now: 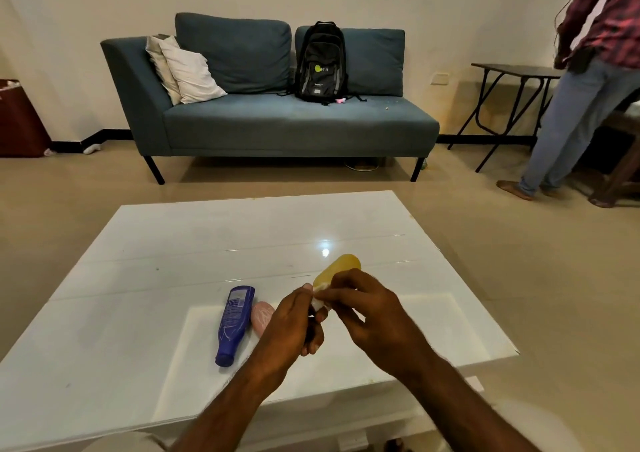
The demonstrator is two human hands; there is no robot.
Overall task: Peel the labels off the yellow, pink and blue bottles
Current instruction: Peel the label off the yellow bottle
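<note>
A: Where's the yellow bottle (341, 267)?

B: Up off the bench (138, 278), held between both hands over its near right part. The rounded base points up and away. The other end is hidden behind the fingers.

A: What are the hands doing?

B: The left hand (294, 325) has its fingers curled round the near end of the yellow bottle, thumb raised beside it. The right hand (369, 308) comes in from the right with bent fingers. Its thumb and forefinger pinch a crumpled white bit of label (319, 295) at the bottle's side, just by the left thumb.

A: How much of that label is off?

B: I cannot tell, because the hands cover that part.

A: And the other two?

B: The blue bottle (233, 323) lies flat on the bench left of the hands, cap toward the person, its print facing up. The pink bottle (262, 317) lies just beside it on the right, so close that I cannot tell whether they touch. The left hand hides its near part.

A: What's behind?

B: A blue-grey sofa (277, 122) stands against the wall, with a black backpack (322, 62) upright on the seat and two pale pillows (187, 70) at its left end. At the right a person (588, 81) in jeans and a checked shirt stands by a small dark side table (512, 70). A dark red bin (17, 122) sits at the far left by the wall.
</note>
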